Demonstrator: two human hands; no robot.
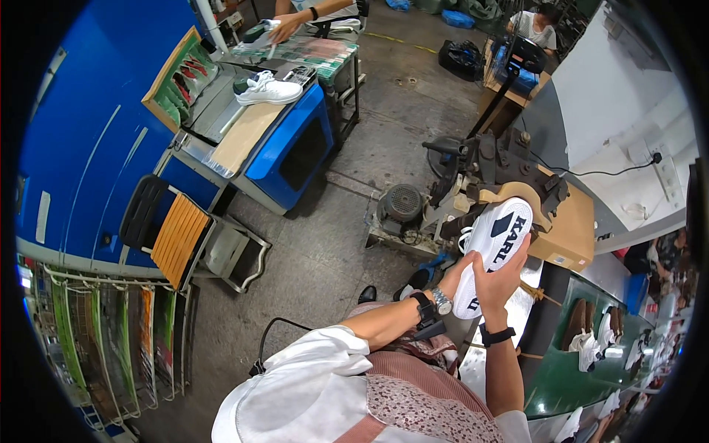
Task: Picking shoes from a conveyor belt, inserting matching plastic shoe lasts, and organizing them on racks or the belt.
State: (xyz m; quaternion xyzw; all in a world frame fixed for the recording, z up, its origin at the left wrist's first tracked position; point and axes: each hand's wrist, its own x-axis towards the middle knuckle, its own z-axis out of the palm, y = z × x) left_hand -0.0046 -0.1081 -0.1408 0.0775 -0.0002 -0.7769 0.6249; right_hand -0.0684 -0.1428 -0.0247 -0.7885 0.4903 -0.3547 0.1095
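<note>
Now the white shoe [495, 246] is pinched, seemingly for steadiness, between right hand [501, 279] fingers, left hand [458, 275] fingers too hidden to tell.

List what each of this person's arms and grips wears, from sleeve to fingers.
The left grip is ungloved; its arm has a silver watch, a black strap with a dark box, and a loose white sleeve. The right grip is also ungloved, with one black band at the wrist and a white cuff near the elbow.

White shoe [489, 238] — black sole lettering [507, 247]; green table [550, 384], blue wall [96, 96].
</note>
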